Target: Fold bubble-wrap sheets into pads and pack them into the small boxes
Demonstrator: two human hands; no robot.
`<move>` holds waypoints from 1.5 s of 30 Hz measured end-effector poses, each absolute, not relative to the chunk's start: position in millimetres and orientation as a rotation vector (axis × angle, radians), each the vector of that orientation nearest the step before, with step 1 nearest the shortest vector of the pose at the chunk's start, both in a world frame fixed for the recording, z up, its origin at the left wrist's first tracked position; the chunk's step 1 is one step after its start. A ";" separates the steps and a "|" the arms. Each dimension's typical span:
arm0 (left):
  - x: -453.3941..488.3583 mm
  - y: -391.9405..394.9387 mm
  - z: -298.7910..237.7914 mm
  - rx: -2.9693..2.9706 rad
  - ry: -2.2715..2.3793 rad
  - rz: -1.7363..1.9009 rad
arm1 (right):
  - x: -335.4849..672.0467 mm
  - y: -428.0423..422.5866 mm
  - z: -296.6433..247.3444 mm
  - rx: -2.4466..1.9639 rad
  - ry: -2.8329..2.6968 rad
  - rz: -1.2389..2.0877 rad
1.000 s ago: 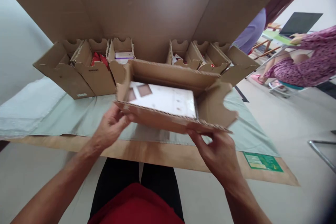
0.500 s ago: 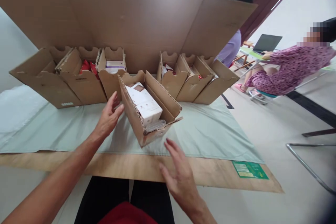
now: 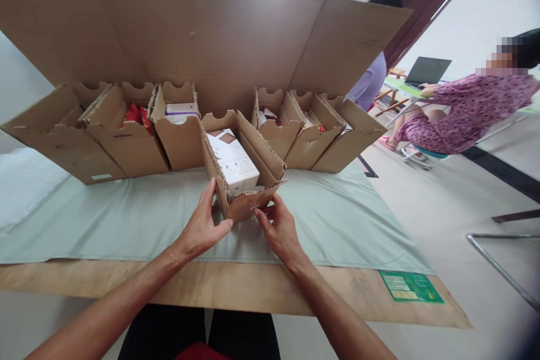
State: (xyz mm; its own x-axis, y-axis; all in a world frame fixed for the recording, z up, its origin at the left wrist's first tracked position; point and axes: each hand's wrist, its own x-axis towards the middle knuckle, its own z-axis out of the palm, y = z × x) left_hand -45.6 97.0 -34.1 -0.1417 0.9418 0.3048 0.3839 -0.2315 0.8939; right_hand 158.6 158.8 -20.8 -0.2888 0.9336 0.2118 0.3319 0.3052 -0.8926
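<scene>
A cardboard bin (image 3: 248, 205) stands pulled forward from a row of similar bins, on a pale green cloth (image 3: 329, 219). Inside it lies a white box (image 3: 234, 163) with a brown diamond-shaped patch, and some clear plastic shows near its front. My left hand (image 3: 206, 225) is against the bin's near left corner, thumb at the front and fingers along the side. At the front right corner, my right hand (image 3: 276, 222) grips the bin with bent fingers, some of them hidden behind it.
More bins flank it: a left one (image 3: 126, 152) with red packets, another (image 3: 179, 143) with white boxes, and several at right (image 3: 276, 132). A tall cardboard panel (image 3: 202, 28) rises behind. Bubble wrap (image 3: 29, 185) lies at left. A person (image 3: 476, 107) sits at a laptop (image 3: 428, 72).
Both hands have come in from beside the bin to its near corners and now hold it. The bin has turned to face me more squarely.
</scene>
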 end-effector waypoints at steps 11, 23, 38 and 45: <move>-39.2 90.2 -45.0 1.587 1.479 1.400 | 174.6 139.6 -35.9 -1.111 -1.827 0.928; -68.7 101.5 -34.0 1.326 1.607 1.556 | 115.0 181.6 -40.4 -0.908 -1.918 0.971; -85.1 239.5 -35.2 1.505 1.809 1.592 | 103.1 240.7 -48.5 -0.994 -1.806 1.036; -89.6 252.2 -47.1 1.448 1.961 1.465 | 107.9 234.5 -83.4 -0.980 -1.890 0.929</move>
State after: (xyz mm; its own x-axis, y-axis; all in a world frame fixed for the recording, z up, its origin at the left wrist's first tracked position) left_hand -89.6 252.2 -47.1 -0.4488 0.8379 0.3107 0.5356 -0.0262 0.8441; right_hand 107.9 234.5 -83.4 -0.3840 0.8697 0.3100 0.2857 0.4312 -0.8558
